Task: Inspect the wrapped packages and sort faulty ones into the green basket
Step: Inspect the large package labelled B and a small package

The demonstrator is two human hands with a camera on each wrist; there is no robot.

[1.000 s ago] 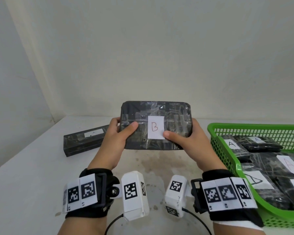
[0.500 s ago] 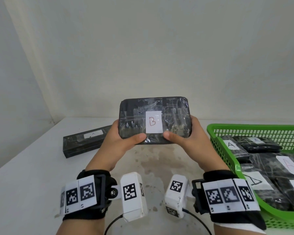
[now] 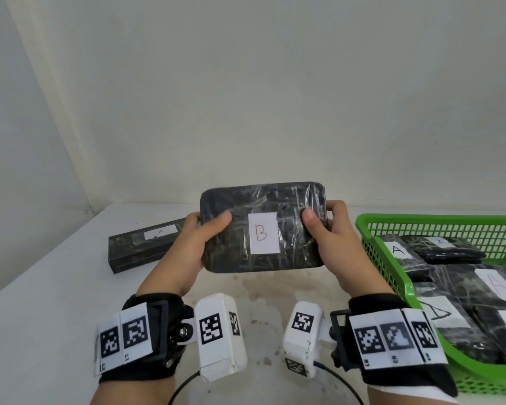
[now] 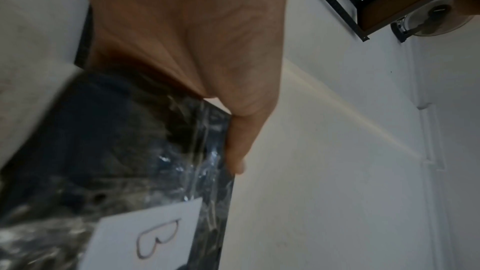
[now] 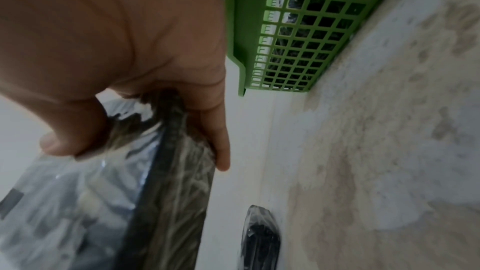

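Observation:
A dark package wrapped in clear film [image 3: 263, 206], with a white label marked B, is held up above the table, its labelled face toward me. My left hand [image 3: 200, 238] grips its left end, thumb on the front and fingers behind. My right hand [image 3: 326, 229] grips its right end the same way. The left wrist view shows the package [image 4: 109, 151] with the B label and my thumb along its edge. In the right wrist view the package edge [image 5: 171, 171] sits between thumb and fingers. The green basket [image 3: 374, 229] stands at the right, holding several wrapped packages.
A long dark wrapped package [image 3: 146, 247] labelled A lies on the white table [image 3: 41, 302] at the back left. The wall rises just behind the table. The basket's mesh side [image 5: 298, 28] is close to my right hand.
The B package tipped up and rose, then came back down a little with its front face toward me again. My thumbs have shifted outward, away from the label.

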